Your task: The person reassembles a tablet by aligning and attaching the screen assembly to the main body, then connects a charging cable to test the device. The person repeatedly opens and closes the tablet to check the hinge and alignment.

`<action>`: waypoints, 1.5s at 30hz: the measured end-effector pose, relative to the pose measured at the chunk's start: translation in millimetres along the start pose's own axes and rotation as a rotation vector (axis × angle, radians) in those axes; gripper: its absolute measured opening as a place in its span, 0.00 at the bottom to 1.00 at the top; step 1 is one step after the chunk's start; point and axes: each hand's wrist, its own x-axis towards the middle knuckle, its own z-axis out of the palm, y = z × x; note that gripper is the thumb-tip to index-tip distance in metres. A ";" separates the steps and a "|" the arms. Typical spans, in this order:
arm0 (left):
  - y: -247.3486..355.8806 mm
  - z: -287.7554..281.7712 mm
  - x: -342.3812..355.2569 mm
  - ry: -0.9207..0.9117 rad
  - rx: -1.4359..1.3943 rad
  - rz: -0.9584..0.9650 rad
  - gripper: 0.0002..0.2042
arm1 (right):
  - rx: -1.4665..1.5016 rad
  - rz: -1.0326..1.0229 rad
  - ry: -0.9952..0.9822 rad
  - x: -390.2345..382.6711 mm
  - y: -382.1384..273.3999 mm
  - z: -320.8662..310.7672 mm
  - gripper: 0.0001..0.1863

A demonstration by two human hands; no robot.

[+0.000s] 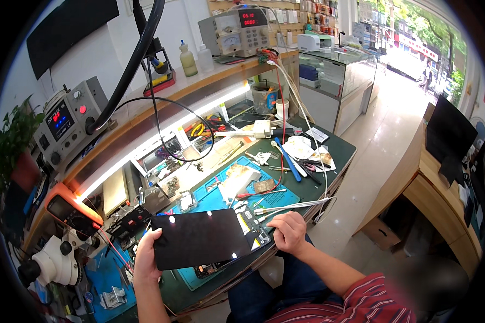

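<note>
L grip (145,255) holds glossy black rectangular panel (199,239) by L edge; R grip (290,231) curled, contents unclear, gap to panel, nr dark-green tabletop's (337,152) edge.

The black screen (199,239) in the left hand (147,253) bars the way to the counter (344,151) below. A microscope (59,264) and orange meter (73,210) crowd the left; a black cable (213,137) loops ahead. White cables (302,205) lie just beyond the right hand (289,231); open air is to its right.
</note>
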 end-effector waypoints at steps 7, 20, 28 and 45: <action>-0.8 -6.4 3.8 -0.011 -0.015 -0.008 0.14 | -0.011 0.002 0.012 -1.7 -0.9 1.0 0.12; 4.4 6.6 -3.9 -0.002 0.041 -0.012 0.14 | -0.012 0.001 -0.004 -1.9 -1.8 0.5 0.12; 5.0 7.2 -3.4 -0.022 0.035 -0.001 0.13 | -0.018 -0.005 -0.008 -1.4 -0.6 0.1 0.12; 7.7 11.3 -6.1 0.003 0.040 0.008 0.13 | -0.006 -0.010 -0.009 -3.6 0.1 5.3 0.11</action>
